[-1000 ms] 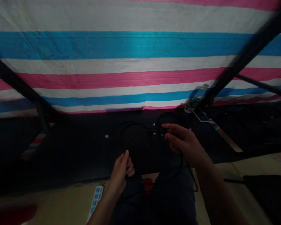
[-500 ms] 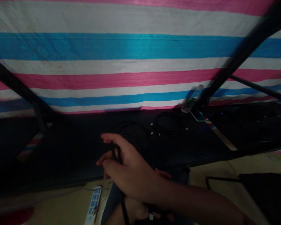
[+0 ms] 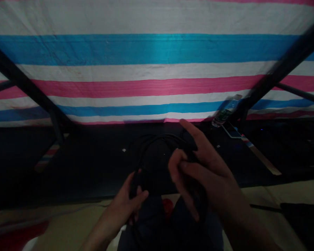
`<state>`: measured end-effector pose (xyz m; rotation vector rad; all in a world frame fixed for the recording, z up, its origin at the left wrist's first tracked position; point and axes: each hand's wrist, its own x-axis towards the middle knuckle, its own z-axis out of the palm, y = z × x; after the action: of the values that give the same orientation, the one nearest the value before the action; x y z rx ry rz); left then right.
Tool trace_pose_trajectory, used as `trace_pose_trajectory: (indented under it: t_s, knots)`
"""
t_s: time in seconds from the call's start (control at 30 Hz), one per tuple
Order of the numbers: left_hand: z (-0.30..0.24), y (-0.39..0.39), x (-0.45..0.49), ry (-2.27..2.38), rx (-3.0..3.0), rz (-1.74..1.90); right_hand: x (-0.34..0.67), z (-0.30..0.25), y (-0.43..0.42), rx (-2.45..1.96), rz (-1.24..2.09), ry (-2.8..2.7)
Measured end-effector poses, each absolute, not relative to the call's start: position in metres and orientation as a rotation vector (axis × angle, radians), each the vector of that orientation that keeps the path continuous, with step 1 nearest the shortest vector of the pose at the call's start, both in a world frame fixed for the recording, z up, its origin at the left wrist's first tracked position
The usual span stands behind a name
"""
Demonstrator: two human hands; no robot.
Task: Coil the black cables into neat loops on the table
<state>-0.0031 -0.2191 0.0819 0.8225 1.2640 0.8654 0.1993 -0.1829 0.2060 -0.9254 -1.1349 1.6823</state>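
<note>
Several strands of a coil of black cable (image 3: pixel 157 139) are held above the near edge of the worktop (image 3: pixel 81 167). The grip of the left hand (image 3: pixel 122 198) is curled around the strands; the grip of the right hand (image 3: pixel 204 174) is spread, and whether cable is pinched by it cannot be told.

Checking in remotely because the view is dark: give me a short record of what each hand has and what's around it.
left: left hand closed around the black cable
right: right hand at the cable's loops, grip unclear in the dark
beneath: dark surface
nearby: plastic water bottle, beside a flat phone-like device
background: striped pink, white and blue tarpaulin, crossed by black frame bars
</note>
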Motion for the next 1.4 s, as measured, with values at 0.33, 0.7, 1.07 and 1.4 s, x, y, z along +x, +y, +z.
trace_pose_trajectory:
  t_s: [0.33, 0.7, 1.07, 1.4]
  knots:
    - [0.111, -0.177, -0.035, 1.222, 1.221, 0.826, 0.232, 0.094, -0.150, -1.350, 1.141, -1.539]
    - [0.130, -0.131, -0.042, 1.118, 1.207, 0.933, 0.227, 0.088, -0.138, -1.048, 1.433, -1.570]
    - [0.078, -0.120, -0.014, 0.938, 0.687, 1.104, 0.225, 0.074, -0.121, -0.997, 1.702, -0.635]
    - [0.075, -0.108, 0.002, 1.001, 0.562, 1.289, 0.231, 0.071, -0.114, -1.073, 1.428, -0.532]
